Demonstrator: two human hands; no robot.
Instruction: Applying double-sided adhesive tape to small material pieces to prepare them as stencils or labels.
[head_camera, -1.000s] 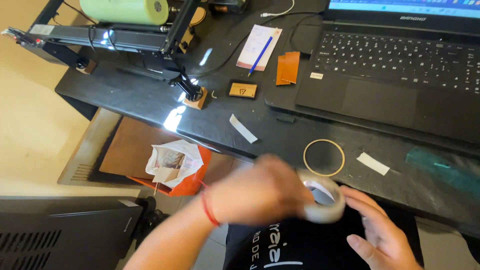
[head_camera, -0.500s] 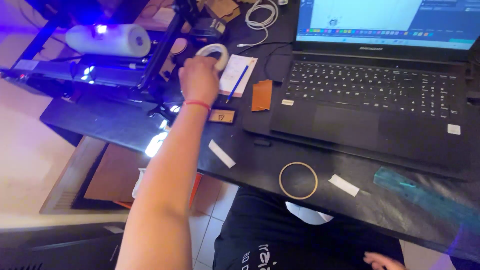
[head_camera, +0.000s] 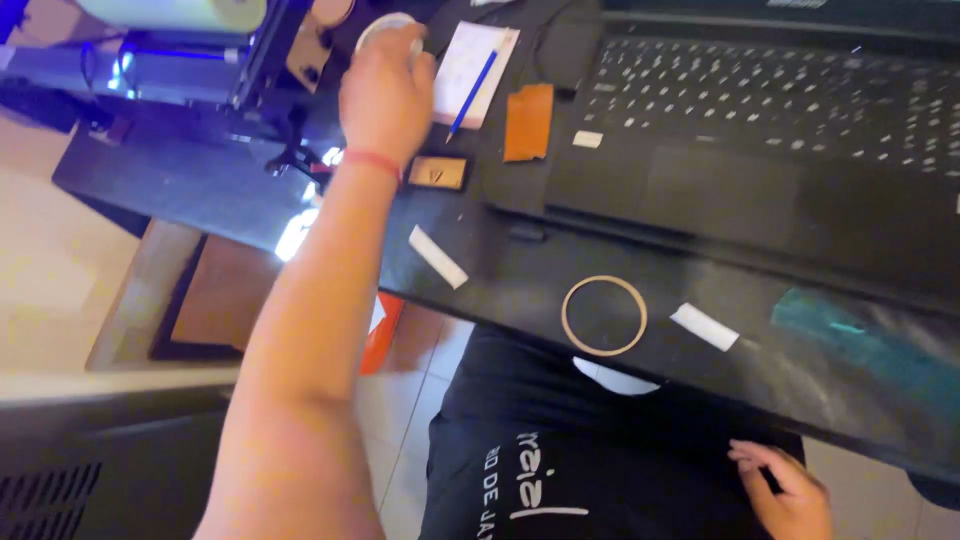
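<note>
My left hand (head_camera: 385, 95) is stretched out over the far left of the black desk (head_camera: 200, 190), gripping a white roll of tape (head_camera: 385, 25) next to the dark machine frame (head_camera: 190, 70). A red band circles that wrist. My right hand (head_camera: 790, 490) rests low at the bottom right on my dark shirt, below the desk's front edge, fingers loosely apart and holding nothing.
A thin wooden ring (head_camera: 604, 315) and two white tape strips (head_camera: 437, 257) (head_camera: 705, 326) lie near the front edge. A black laptop (head_camera: 760, 150) fills the right. A notepad with blue pen (head_camera: 475, 70), a brown leather piece (head_camera: 527, 122) and a small wooden tile (head_camera: 438, 172) sit by my left hand.
My left hand carried the tape roll from in front of my body out to the machine at the far left. The right hand dropped to my lap.
</note>
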